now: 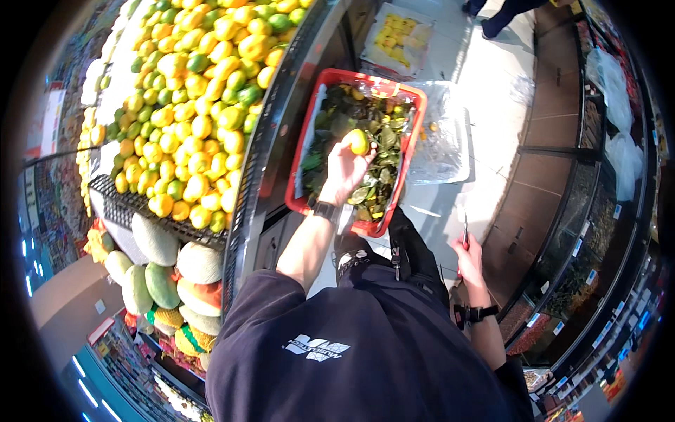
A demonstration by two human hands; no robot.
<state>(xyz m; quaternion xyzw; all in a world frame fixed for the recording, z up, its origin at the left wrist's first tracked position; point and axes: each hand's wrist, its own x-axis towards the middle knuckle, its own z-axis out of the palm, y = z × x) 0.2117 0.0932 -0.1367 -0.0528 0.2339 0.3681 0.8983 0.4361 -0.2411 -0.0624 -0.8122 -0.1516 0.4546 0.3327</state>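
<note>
My left hand [342,169] is closed around a yellow mandarin [358,141], held up over a red plastic basket [415,112]. Inside the basket lie many dark green leaves [385,137] with a few yellow fruits among them. Out to the right, my right hand [468,257] grips a slim pair of scissors [465,226], their metal tip pointing away from me and a bit of red showing at the handle. Its fingers hide most of the handle.
Left of the basket rises a display of yellow and green mandarins [193,105], with melons [158,281] nearer me. A plastic-lined white tray [460,144] lies beyond the basket's right side. Another tray of yellow fruit [402,41] sits farther off. Shelving [562,232] lines the right; a person's legs [503,20] show far ahead.
</note>
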